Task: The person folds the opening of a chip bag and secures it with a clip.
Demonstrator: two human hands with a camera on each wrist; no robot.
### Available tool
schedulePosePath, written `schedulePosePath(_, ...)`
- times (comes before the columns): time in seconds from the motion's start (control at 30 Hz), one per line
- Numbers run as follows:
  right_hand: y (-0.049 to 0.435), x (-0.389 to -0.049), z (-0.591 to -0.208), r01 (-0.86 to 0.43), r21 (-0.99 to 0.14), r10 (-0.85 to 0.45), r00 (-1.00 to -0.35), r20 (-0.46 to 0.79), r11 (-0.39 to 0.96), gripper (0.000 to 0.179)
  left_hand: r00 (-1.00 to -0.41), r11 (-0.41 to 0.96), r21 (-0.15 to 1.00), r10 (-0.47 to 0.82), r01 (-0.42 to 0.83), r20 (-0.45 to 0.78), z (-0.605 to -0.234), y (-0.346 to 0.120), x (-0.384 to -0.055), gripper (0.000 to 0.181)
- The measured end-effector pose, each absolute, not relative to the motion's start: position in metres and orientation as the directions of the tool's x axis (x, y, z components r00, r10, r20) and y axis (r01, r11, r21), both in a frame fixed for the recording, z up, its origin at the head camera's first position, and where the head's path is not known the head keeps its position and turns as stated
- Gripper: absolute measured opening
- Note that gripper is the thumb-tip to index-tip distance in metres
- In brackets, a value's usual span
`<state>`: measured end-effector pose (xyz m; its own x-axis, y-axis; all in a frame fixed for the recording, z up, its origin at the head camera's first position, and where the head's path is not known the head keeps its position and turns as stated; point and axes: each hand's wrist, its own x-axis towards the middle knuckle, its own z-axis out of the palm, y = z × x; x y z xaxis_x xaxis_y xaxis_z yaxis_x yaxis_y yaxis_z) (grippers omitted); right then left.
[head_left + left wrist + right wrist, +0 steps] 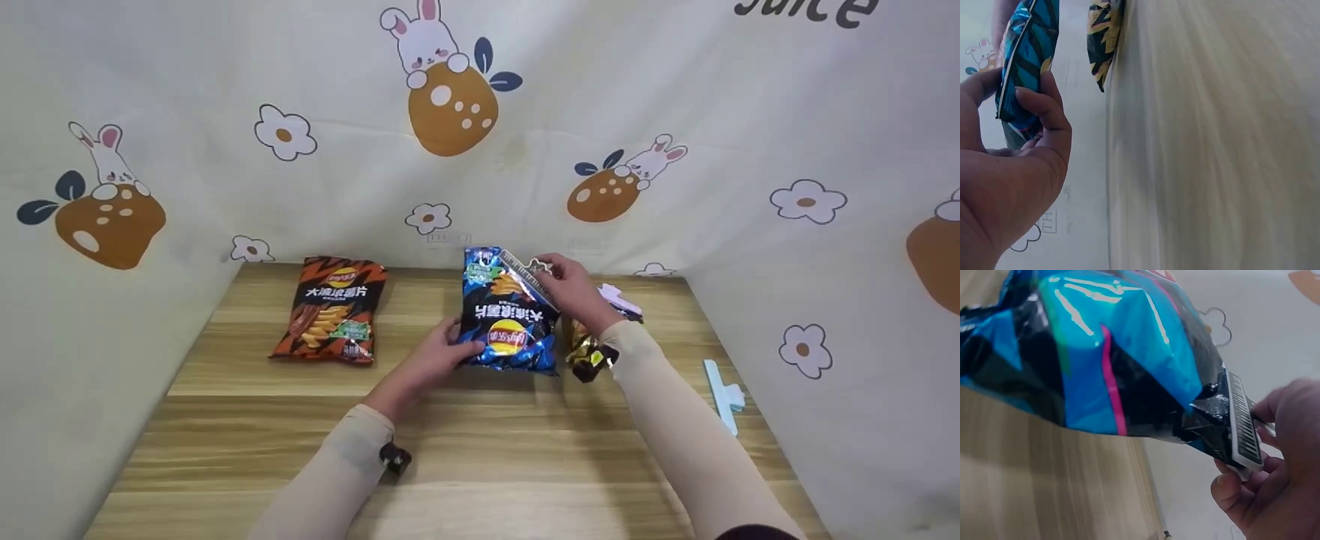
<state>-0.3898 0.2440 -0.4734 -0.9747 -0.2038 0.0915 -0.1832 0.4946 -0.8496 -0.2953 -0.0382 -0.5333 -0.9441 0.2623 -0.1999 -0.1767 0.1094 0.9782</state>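
A blue and black potato chip bag point(501, 319) is held up off the table, its printing upside down in the head view. My left hand point(439, 351) grips its lower left edge, and in the left wrist view the thumb and fingers of that hand point(1027, 163) curl round the bag's side point(1030, 53). A bag clip with a piano-key pattern point(1244, 422) lies across the bag's upper right corner. My right hand point(574, 289) pinches the clip's handle; in the right wrist view the corner is bunched at the clip.
An orange and black chip bag point(334, 311) lies at the back left of the table point(300, 427). Partly behind the right forearm is a yellow chip bag point(581, 337) with a pink clip point(621, 298). A light blue clip point(722, 397) lies near the right edge.
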Motion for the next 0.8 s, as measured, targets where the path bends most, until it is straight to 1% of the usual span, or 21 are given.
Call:
schedulePosePath(0.17, 0.243, -0.401, -0.472, -0.123, -0.86, -0.203, -0.979, 0.022, 0.496, 0.048, -0.956, 0.1, 0.981, 0.226, -0.169, -0.187, -0.532, -0.035, -0.304, 0.086)
schedulePosePath(0.23, 0.243, -0.403, -0.472, -0.111, -0.862, -0.197, -0.98, 0.013, 0.495, 0.049, -0.962, 0.111, 0.979, 0.196, -0.172, -0.192, -0.533, -0.034, -0.307, 0.084)
schedulePosePath(0.43, 0.241, -0.411, -0.474, -0.093, -0.878, -0.147, -0.989, 0.026, 0.47, 0.047, -0.971, 0.112, 0.973, 0.112, -0.2, -0.213, -0.531, -0.028, -0.315, 0.081)
schedulePosePath(0.63, 0.242, -0.418, -0.478, -0.105, -0.885, -0.115, -0.992, 0.059, 0.453, 0.044, -0.976, 0.132, 0.976, 0.107, -0.173, -0.188, -0.53, -0.023, -0.32, 0.084)
schedulePosePath(0.8, 0.242, -0.422, -0.483, -0.1, -0.881, -0.099, -0.993, 0.061, 0.463, 0.043, -0.976, 0.125, 0.977, 0.116, -0.172, -0.186, -0.531, -0.02, -0.322, 0.083)
